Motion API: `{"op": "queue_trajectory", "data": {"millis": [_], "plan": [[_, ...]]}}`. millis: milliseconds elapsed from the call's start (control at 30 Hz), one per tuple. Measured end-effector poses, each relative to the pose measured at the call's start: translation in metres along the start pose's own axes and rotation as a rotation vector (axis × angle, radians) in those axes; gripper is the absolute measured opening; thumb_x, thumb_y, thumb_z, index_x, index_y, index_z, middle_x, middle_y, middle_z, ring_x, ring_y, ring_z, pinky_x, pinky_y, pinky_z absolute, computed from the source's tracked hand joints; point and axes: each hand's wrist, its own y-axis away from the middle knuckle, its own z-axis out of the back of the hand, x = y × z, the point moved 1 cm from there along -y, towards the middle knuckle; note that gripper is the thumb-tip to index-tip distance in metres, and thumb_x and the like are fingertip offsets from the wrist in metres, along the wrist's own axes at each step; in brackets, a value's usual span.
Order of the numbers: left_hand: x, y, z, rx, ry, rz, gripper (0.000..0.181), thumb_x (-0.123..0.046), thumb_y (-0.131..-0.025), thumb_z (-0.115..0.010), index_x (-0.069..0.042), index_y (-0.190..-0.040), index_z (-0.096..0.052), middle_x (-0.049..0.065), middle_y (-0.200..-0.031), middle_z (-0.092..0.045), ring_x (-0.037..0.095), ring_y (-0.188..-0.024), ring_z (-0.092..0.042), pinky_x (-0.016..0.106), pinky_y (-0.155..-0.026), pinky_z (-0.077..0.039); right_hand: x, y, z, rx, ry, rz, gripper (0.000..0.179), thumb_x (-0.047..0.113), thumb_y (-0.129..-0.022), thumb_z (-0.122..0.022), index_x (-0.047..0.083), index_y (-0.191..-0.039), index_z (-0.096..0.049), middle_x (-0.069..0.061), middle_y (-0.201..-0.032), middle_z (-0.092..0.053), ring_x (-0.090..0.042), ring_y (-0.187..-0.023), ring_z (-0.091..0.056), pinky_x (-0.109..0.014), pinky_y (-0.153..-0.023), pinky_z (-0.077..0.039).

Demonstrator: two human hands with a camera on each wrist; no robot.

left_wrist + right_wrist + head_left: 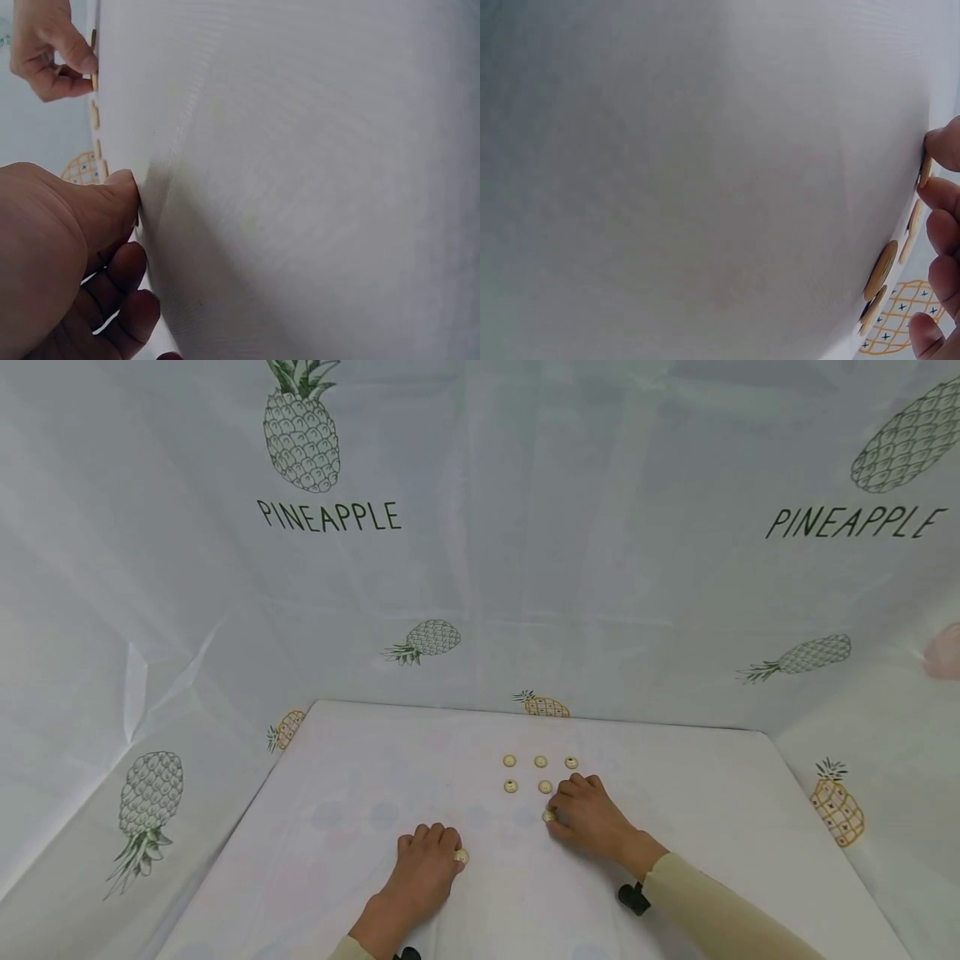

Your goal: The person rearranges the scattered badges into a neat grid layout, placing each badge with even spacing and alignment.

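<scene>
My left hand [426, 870] is low over the table, its thumb and forefinger pinching a small round wooden disc [461, 856] with a dark mark on top. In the left wrist view the left fingers [124, 199] hide most of that disc. Farther right, my right hand [588, 814] pinches another pale disc [548, 816] by its edges at the tabletop. Just beyond it lie a disc [545, 787] near the right fingertips and one [511, 786] to its left. A back row holds a left disc [510, 761], a middle disc [541, 762] and a right disc [572, 762].
The white cloth-covered table [360, 760] ends at a back edge against a hanging white curtain [555, 568] printed with pineapples. Black wrist cameras show at both wrists, one of them a black camera [634, 898] below the right sleeve.
</scene>
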Motion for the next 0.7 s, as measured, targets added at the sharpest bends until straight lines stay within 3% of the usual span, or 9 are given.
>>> {"op": "queue_trajectory", "data": {"millis": [233,500,700], "plan": [[0.002,0.0,0.002,-0.063,-0.105,-0.067,0.027,-0.032,-0.091,-0.083,-0.014,-0.099,-0.064,-0.002,-0.091,-0.058,0.018,-0.088,-0.046,0.042,-0.078,-0.038,0.002,-0.002,0.001,0.018,-0.013,-0.026,0.016,0.033,-0.089,-0.083,0.019,-0.095,-0.079,0.006,-0.096,-0.068,-0.015,-0.091,-0.05,-0.045,-0.088,-0.043],[0.003,-0.004,0.011,-0.017,-0.194,-0.109,0.026,-0.04,-0.094,-0.079,-0.017,-0.103,-0.069,-0.003,-0.092,-0.062,0.017,-0.091,-0.048,0.044,-0.084,-0.04,0.002,-0.002,0.004,0.021,-0.011,-0.031,0.017,0.034,-0.089,-0.084,0.018,-0.095,-0.078,0.005,-0.096,-0.069,-0.016,-0.092,-0.052,-0.046,-0.087,-0.044],[0.005,-0.005,0.014,-0.05,-0.19,-0.12,0.02,-0.038,-0.094,-0.078,-0.019,-0.097,-0.07,-0.007,-0.086,-0.059,0.015,-0.087,-0.045,0.041,-0.083,-0.04,0.003,-0.002,0.002,0.014,-0.029,-0.037,0.017,0.033,-0.088,-0.084,0.018,-0.094,-0.078,0.005,-0.097,-0.069,-0.017,-0.092,-0.053,-0.047,-0.088,-0.044]]}}
